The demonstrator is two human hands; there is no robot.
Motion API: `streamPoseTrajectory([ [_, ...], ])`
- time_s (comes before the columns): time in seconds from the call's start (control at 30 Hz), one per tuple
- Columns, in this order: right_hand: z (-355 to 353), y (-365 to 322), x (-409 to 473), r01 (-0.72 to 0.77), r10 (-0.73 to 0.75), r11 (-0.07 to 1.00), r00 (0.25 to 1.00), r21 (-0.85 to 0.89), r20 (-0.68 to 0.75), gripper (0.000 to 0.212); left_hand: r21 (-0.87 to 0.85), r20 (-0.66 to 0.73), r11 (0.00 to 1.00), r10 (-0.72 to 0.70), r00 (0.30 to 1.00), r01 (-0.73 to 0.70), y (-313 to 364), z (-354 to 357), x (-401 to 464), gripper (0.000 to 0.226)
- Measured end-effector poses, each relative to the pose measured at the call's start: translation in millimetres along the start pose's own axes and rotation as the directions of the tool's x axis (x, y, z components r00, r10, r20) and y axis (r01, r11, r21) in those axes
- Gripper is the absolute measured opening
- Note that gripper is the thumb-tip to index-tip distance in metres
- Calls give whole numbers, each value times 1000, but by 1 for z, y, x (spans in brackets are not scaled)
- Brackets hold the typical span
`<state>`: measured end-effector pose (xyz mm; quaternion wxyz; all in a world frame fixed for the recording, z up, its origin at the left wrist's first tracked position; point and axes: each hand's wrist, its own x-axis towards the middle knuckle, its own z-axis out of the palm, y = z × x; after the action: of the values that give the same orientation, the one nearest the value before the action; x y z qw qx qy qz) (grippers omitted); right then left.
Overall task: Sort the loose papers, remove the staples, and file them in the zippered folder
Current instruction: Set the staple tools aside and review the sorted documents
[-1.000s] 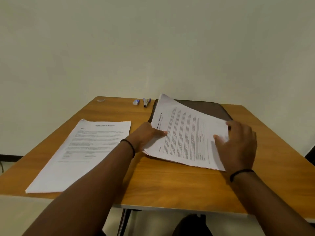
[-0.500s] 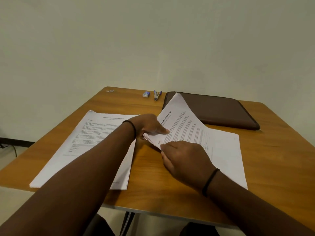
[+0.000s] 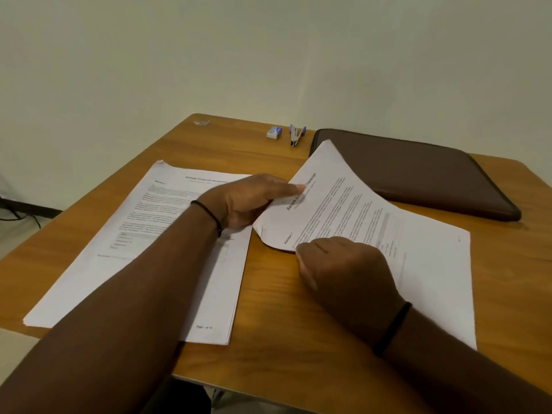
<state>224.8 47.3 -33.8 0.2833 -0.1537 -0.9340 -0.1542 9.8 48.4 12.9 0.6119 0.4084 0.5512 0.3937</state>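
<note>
A stapled set of printed pages (image 3: 352, 204) lies in the middle of the wooden table (image 3: 298, 318), its left end curled up off the surface. My left hand (image 3: 248, 201) grips that raised left edge, thumb on top of the title line. My right hand (image 3: 337, 270) pinches the near left corner of the same set with curled fingers. A second stack of printed pages (image 3: 143, 249) lies flat to the left, partly under my left forearm. The brown zippered folder (image 3: 418, 171) lies closed at the back right.
A staple remover (image 3: 296, 134) with purple grips and a small white and purple box (image 3: 273, 132) sit at the table's back edge. A small clear scrap (image 3: 202, 123) lies at the back left corner. A pale wall stands behind the table.
The paper set came down off the folder onto the table. My right hand moved from its right edge to its near left corner. The camera tilted down and closer.
</note>
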Motion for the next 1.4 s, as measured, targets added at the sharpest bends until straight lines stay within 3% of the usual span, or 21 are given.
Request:
streamPoseTrajectory([
  [0.17, 2, 6, 0, -171, 161, 966, 985, 196, 67, 34, -87, -36, 996, 27, 999, -30, -2, -5, 1, 42],
  [0.3, -9, 9, 7, -407, 400, 800, 910, 440, 113, 37, -146, -39, 989, 26, 999, -32, -1, -5, 0, 56],
  [0.4, -17, 12, 8, -480, 553, 724, 833, 495, -1, 17, -124, -76, 991, 33, 997, -42, -1, -5, 2, 65],
  [0.47, -20, 14, 8, -507, 623, 714, 775, 484, -107, 24, -157, -42, 987, 9, 999, -15, 0, -5, 0, 59],
  [0.57, -18, 24, 4, -463, 577, 800, 769, 383, -276, 16, -205, -21, 979, -22, 1000, 17, 1, -5, -5, 34],
  [0.63, -15, 29, 2, -411, 522, 840, 792, 355, -317, 23, -177, -28, 984, -33, 999, 28, 1, -6, -5, 35],
  [0.7, -13, 28, -2, -395, 499, 845, 825, 362, -265, 37, -133, -36, 991, -35, 999, 30, 0, -7, -5, 37],
  [0.83, -6, 20, -6, -265, 292, 937, 952, 228, -94, 30, -161, -38, 987, -32, 999, 26, 0, -7, -6, 36],
  [0.97, -8, 10, 1, -174, 172, 960, 985, 222, 29, 46, -271, -44, 962, -40, 998, 26, 1, -7, -4, 32],
  [1.07, -4, 10, 2, -101, 103, 978, 995, 181, -4, 34, -352, -57, 936, -29, 998, 7, 3, -2, -3, 29],
  [1.2, -1, 9, 0, -134, 149, 964, 988, 231, -49, 23, -269, 17, 963, 29, 999, -24, 3, 0, -4, 70],
  [1.3, -4, 9, 1, -240, 255, 921, 967, 308, -8, 22, -304, 32, 953, 6, 999, 4, 5, 1, -6, 58],
  [1.4, -10, 10, 3, -383, 402, 809, 914, 445, 56, 31, -297, 35, 955, -8, 999, 18, 5, -1, -6, 57],
])
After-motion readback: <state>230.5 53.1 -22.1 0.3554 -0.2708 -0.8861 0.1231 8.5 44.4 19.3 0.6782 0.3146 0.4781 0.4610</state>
